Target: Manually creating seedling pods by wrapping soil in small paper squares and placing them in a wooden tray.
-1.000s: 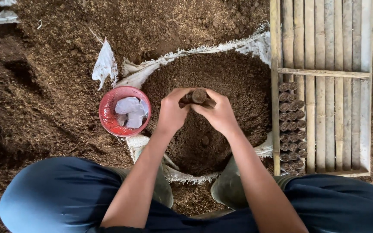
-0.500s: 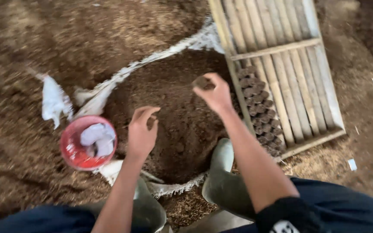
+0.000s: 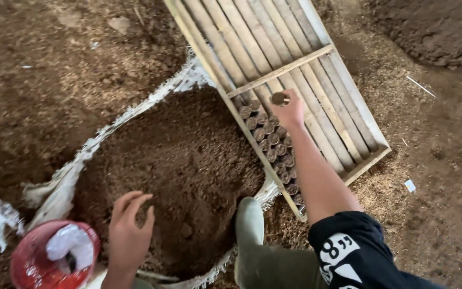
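Bamboo slats formed the tray, and the right hand hovered over its near end, fingers pinched around a small soil-filled pot just beyond the packed rows of pots. Well off the tray's left rail, the left hand lay spread and empty over the soil heap.

Right hand extended forward, fingers pinched – left hand low, fingers spread, loose.

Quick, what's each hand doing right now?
Left hand: open, fingers spread over the soil pile, holding nothing.
Right hand: closed on a small soil-filled pot, above the bamboo tray.
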